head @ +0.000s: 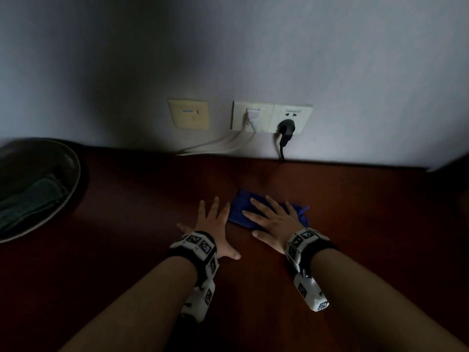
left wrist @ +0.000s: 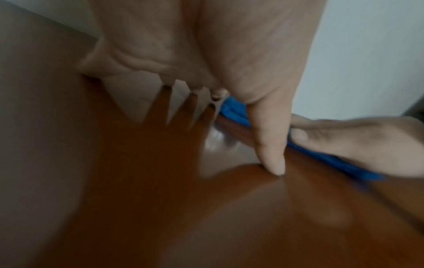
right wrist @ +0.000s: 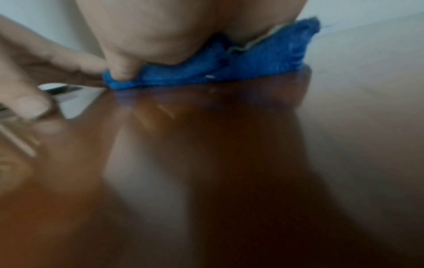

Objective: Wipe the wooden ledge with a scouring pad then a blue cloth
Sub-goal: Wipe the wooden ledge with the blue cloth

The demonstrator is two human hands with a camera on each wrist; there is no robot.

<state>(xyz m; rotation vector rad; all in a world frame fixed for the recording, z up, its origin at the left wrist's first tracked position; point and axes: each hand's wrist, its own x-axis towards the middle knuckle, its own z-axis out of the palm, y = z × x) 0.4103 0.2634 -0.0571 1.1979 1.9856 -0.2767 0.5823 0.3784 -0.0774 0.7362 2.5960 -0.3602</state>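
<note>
A: The fingers of the right hand (head: 272,221) are lying straight and spread, pressing flat on the blue cloth (head: 241,209); nothing is being gripped. The right wrist view is showing what the head view is not: the palm's heel is sinking into the bunched cloth (right wrist: 263,59), a pale hem is peeking out, and the thumb tip is touching its left end.

B: And the left hand (head: 212,224)?

A: Its fingers are also lying straight and fanned, palm down on the bare wooden ledge (head: 355,224), just beside the cloth's left edge. The left wrist view is showing the fingertips meeting their own reflection in the polished wood (left wrist: 160,199), with the thumb pointing down.

B: Where is the cloth sitting?

A: Mid-ledge, nearer the back edge than the front, below the wall sockets (head: 271,118). Both forearms are reaching forward, wearing marker-covered wristbands (head: 200,246).

B: Anything around?

A: A dark bowl (head: 73,174) is resting at the ledge's left end, holding a greenish pad (head: 33,196). A black plug (head: 286,127) and white cables (head: 228,143) are hanging at the wall, well apart from the hands.
</note>
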